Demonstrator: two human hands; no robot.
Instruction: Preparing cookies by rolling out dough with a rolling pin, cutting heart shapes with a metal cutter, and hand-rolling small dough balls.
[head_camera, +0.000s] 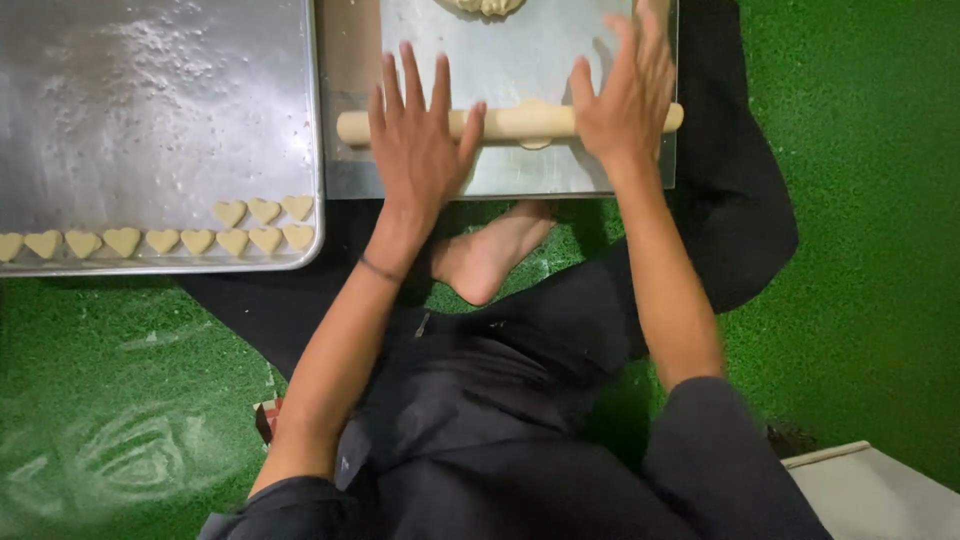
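While both hands, left and right, lie spread flat on the rolling pin, rolling seems underway; next likely needs even pressure toward the dough.

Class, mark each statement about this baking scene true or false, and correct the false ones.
1. Both hands, left hand and right hand, lie flat on the rolling pin. True.
2. The cut-outs on the tray are star-shaped. False: they are hearts.
3. The rolling pin lies over a metal board. True.
4. The floor covering is red. False: it is green.
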